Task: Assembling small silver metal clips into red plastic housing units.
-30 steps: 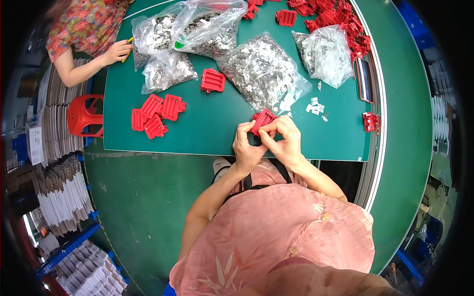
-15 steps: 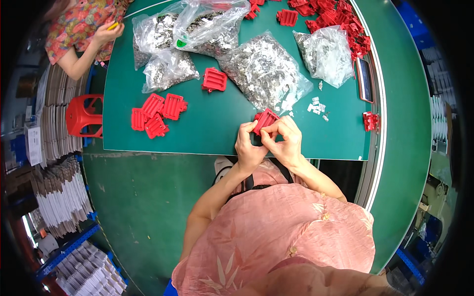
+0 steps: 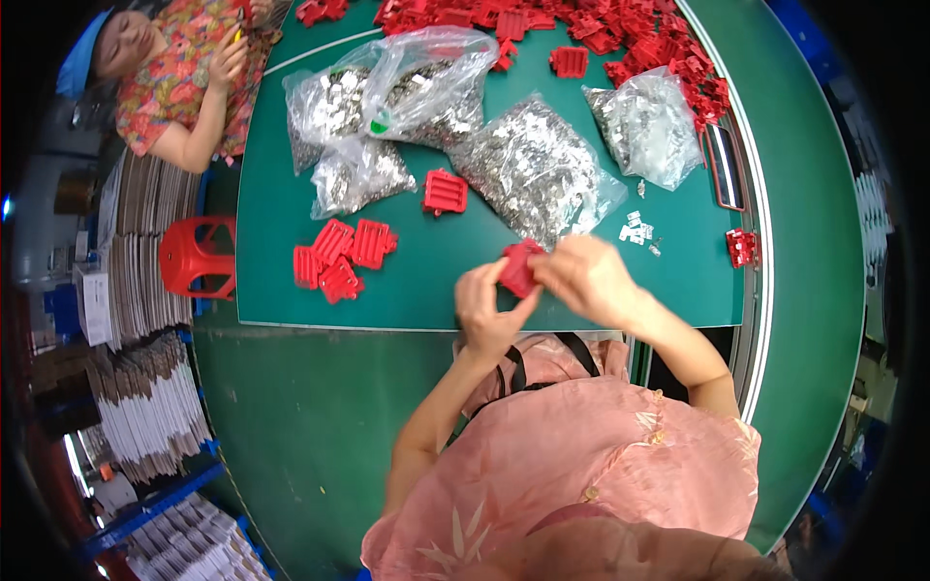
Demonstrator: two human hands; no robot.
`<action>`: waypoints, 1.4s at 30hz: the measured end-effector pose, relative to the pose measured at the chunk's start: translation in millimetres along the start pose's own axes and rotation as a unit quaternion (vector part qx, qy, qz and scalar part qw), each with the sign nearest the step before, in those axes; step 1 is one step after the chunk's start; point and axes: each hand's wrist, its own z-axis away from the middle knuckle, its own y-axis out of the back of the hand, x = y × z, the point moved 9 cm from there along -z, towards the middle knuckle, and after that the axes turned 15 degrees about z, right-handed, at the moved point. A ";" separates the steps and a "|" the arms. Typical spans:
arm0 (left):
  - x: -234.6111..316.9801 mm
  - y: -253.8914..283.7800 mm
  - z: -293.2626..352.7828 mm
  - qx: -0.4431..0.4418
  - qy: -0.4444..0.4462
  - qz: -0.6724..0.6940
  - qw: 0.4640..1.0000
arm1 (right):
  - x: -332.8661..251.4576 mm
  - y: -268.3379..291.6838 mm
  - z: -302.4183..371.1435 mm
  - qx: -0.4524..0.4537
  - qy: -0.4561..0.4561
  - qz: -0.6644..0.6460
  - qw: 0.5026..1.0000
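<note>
Pinching away at the near edge of the table, the left hand (image 3: 484, 308) has thumb and fingers closed on a red plastic piece (image 3: 519, 273). The right hand (image 3: 589, 279) bunches at the piece's right side, so blurred I can't tell whether it has hold of anything. And that piece: bright red, blocky, tipped up between the hands, its detail smeared.

Look at the surface, a smooth green tabletop (image 3: 407, 302)! Four similar red pieces (image 3: 370, 244) cluster left, slotted like little trays; a jagged red heap (image 3: 668, 82) fills the far right. Between them slump clear, crinkled plastic bags (image 3: 542, 165), packed with glinting metallic bits. Small flat silvery bits (image 3: 635, 230) lie loose to the right.

Over at the far left, a co-worker (image 3: 184, 82) in a flowered top, and nearer, a glossy red stool (image 3: 197, 257) beside stacked cardboard (image 3: 145, 412).
</note>
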 end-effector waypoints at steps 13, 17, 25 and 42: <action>-64.8 95.4 -17.2 0.064 0.053 -0.325 0.942 | 13.0 -86.8 -156.8 0.064 0.092 0.029 0.993; -39.0 72.6 -19.4 0.049 0.004 -0.281 0.959 | 16.9 -96.5 -155.6 0.007 0.090 -0.021 0.996; -29.9 26.1 -31.3 -0.017 0.025 -0.079 0.996 | 56.1 -51.4 -110.0 -0.001 -0.047 -0.179 0.983; -32.1 27.4 -49.0 -0.089 -0.016 -0.230 0.969 | 27.9 -63.1 -76.6 0.030 0.002 -0.244 0.969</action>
